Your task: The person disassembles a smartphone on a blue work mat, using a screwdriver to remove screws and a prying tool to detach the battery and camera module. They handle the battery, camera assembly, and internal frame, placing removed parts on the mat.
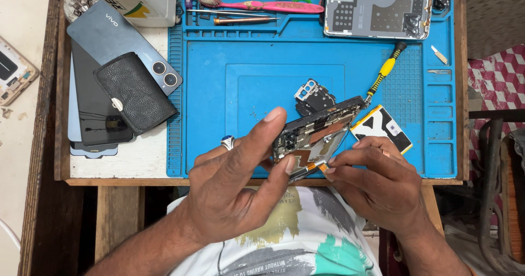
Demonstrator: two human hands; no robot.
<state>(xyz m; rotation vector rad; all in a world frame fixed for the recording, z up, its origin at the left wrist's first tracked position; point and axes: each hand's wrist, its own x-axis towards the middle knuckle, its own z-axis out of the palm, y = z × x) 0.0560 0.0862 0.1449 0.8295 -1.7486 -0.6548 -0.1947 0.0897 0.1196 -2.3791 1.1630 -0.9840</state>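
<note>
Holding an opened phone (316, 136) tilted above the blue mat (219, 90), the left hand (235, 183) wraps it from 8 o'clock, thumb pressed on its top edge and fingers (219, 154) curled beneath. At 4 o'clock the right hand (383, 183) has its fingers (350, 158) pressed together, pinching the phone's lower corner by an orange flex strip. Beyond the phone, a black part (313, 96) lies at 12 o'clock, a screwdriver (385, 71) at 1 o'clock, a back cover (376, 12) at the bench's far edge, and stacked phones (109, 79) at 10 o'clock.
</note>
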